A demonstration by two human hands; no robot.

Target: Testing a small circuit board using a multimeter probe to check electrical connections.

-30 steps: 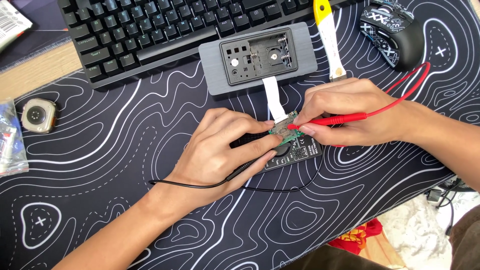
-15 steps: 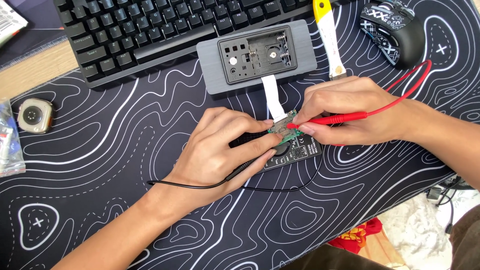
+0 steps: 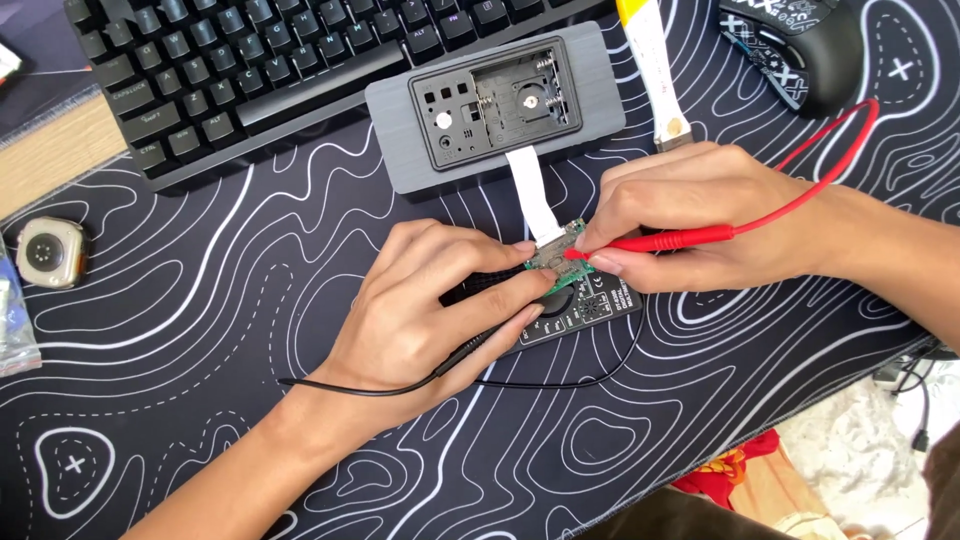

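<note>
Near the middle of the frame, the left hand (image 3: 425, 310) pinches a black test probe (image 3: 480, 345) and the right hand (image 3: 700, 215) pinches a red test probe (image 3: 650, 241). Both tips touch a small green circuit board (image 3: 557, 248). A white flat cable (image 3: 530, 195) joins it to the open grey case (image 3: 495, 105) above. A black multimeter (image 3: 590, 308) lies under the hands, and a keyboard (image 3: 250, 70) sits at the upper left.

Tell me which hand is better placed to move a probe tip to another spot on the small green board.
Right, probably. The right hand grips the red probe like a pen, tip already on the small green board. The left hand pins that board and holds the black probe low, so moving it might free the board.
</note>
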